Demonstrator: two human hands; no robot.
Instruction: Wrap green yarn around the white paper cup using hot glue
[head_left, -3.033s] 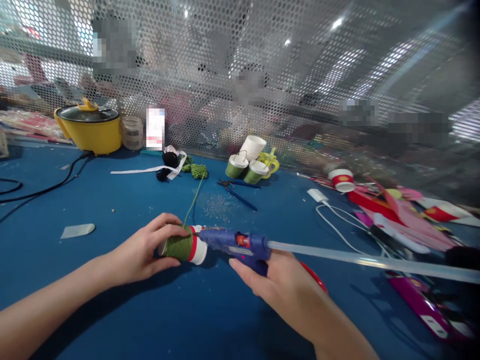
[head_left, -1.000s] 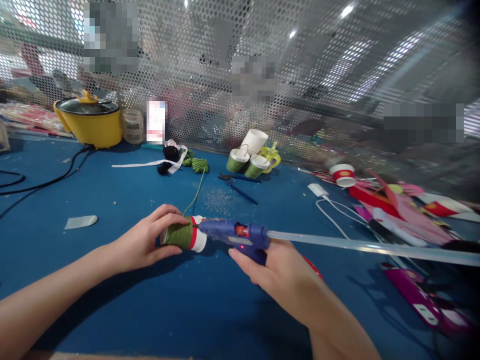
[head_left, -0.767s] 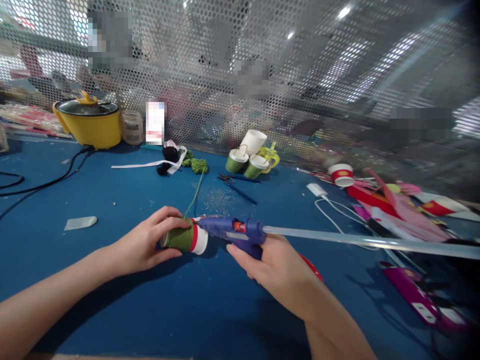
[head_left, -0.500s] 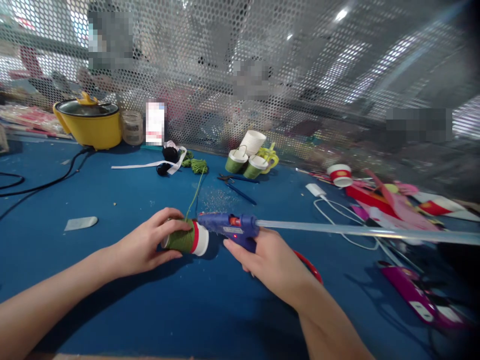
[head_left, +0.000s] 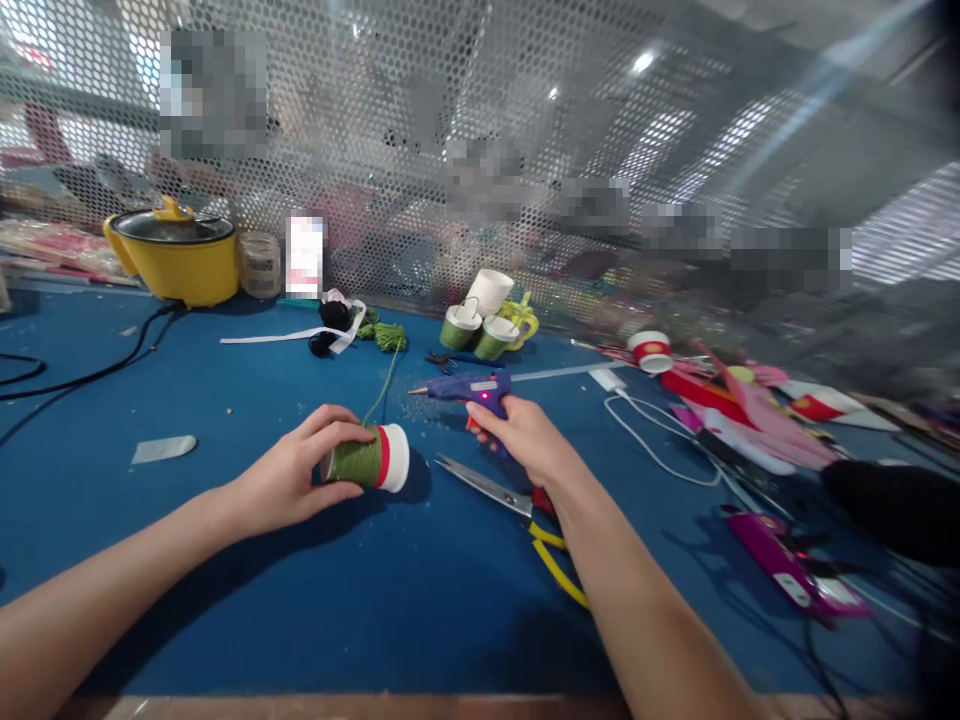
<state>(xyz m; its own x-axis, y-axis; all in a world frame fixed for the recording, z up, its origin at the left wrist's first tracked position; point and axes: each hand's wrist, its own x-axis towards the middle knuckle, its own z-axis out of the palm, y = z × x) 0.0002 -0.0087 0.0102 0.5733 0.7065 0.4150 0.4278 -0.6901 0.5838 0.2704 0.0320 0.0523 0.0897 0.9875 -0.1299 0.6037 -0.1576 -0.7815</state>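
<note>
My left hand [head_left: 319,455] is closed around a paper cup [head_left: 395,458] lying on its side. Green yarn is wound over the cup's body, with a red band beside its white rim. A strand of green yarn [head_left: 384,385] runs from the cup back to a green yarn bundle [head_left: 390,338]. In my right hand [head_left: 517,425] is a blue hot glue gun [head_left: 469,388], its nozzle pointing left and its red light lit. A clear glue stick [head_left: 562,372] sticks out of its back. Scissors [head_left: 491,490] with yellow handles lie below it, partly hidden by my right forearm.
Yarn-wrapped cups [head_left: 495,338] and pliers [head_left: 450,360] stand or lie at the back centre. A yellow electric pot [head_left: 180,260], a jar [head_left: 260,265] and a phone [head_left: 304,257] are at the back left. To the right are a white cable [head_left: 660,455] and a purple power strip [head_left: 772,560].
My right hand has moved the glue gun away from the cup, up and toward the back. The scissors have come into view. My left hand still holds the cup.
</note>
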